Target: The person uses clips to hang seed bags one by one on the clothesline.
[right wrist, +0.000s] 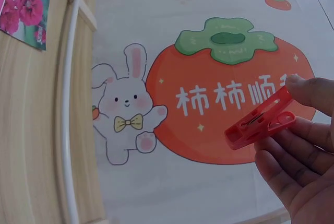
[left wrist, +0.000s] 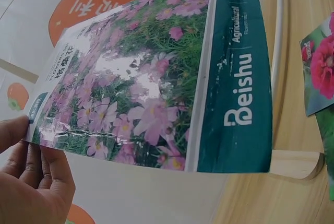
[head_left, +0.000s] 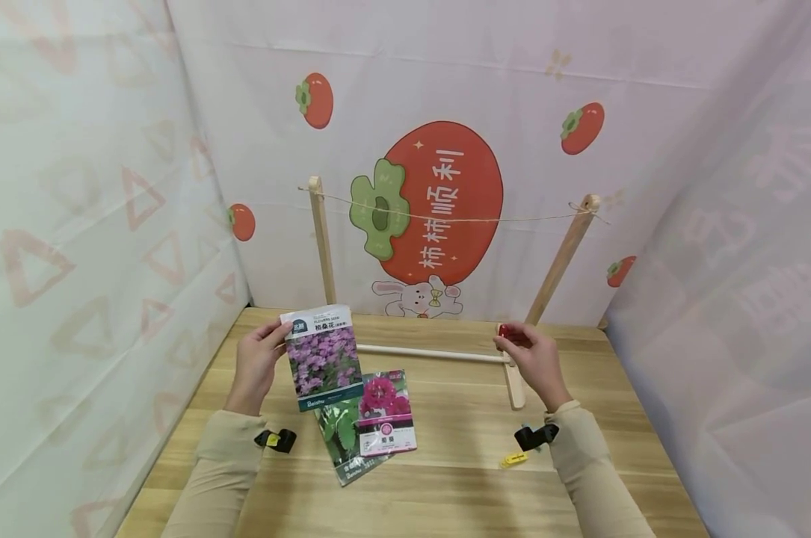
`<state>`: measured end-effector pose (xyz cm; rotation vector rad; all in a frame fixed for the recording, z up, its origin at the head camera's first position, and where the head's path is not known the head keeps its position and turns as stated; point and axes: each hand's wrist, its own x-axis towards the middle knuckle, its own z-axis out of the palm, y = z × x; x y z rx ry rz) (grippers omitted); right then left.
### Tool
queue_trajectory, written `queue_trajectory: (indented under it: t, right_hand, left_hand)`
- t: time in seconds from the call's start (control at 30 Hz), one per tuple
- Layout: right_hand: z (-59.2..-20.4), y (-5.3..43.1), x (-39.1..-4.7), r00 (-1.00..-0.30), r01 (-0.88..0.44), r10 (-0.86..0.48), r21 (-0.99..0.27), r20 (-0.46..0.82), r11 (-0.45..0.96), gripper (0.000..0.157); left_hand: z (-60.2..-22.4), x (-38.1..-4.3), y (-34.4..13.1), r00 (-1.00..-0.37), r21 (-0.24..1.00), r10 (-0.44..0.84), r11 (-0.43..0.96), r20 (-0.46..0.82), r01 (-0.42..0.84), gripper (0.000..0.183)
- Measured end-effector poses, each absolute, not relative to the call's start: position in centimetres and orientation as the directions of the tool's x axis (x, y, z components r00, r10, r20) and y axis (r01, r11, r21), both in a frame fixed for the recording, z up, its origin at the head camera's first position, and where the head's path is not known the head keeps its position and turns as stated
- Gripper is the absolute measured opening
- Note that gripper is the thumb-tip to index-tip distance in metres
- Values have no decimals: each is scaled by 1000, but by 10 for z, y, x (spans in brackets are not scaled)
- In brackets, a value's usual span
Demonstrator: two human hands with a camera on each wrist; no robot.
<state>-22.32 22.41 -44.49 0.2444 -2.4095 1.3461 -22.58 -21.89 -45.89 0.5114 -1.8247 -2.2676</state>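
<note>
My left hand pinches the upper left corner of a seed packet with purple-pink flowers and a dark green band marked Beishu. In the left wrist view that packet is tilted, held between thumb and fingers. A red plastic clothespin sits between the thumb and fingers of my right hand, near the right post. Two more seed packets lie on the table: one with magenta flowers, overlapping one with green leaves. The lifted packet covers part of both in the head view.
A thin string runs between two wooden posts, left and right. A white rod joins the stand low down. Near my right wrist, a yellow clothespin lies on the wooden table. Printed cloth walls surround the table.
</note>
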Motion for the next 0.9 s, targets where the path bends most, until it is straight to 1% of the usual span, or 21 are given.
queue_trajectory:
  t: [0.17,0.27,0.37,0.43,0.57,0.63,0.77,0.9]
  right_hand:
    - [-435,224,-228,-939,-282,38,-830,341,482,30]
    - [-430,223,-230,-949,-258,42,-848,312,462,32]
    - [-425,223,-232,-955,-247,38,-861,294,445,34]
    - [-421,222,-234,-958,-239,37,-866,283,438,35]
    - [-412,223,-239,-950,-265,31,-860,309,436,35]
    - [-406,223,-241,-944,-285,28,-853,330,437,35]
    - [-397,221,-244,-938,-303,16,-844,345,443,39]
    - [-390,217,-246,-937,-319,-9,-844,350,432,44]
  left_hand:
    - [-452,-228,-216,-936,974,-324,-215,-137,-69,23]
    - [-448,-230,-214,-939,975,-316,-209,-135,-69,28]
    - [-444,-233,-212,-940,974,-312,-213,-138,-72,25]
    - [-443,-236,-211,-942,973,-307,-220,-134,-66,20]
    - [-437,-242,-208,-948,970,-299,-240,-106,-33,8]
    - [-434,-245,-207,-951,971,-298,-240,-87,-14,4]
    - [-426,-249,-205,-956,976,-289,-219,-57,8,5]
    - [-420,-253,-203,-962,981,-271,-193,-32,22,11]
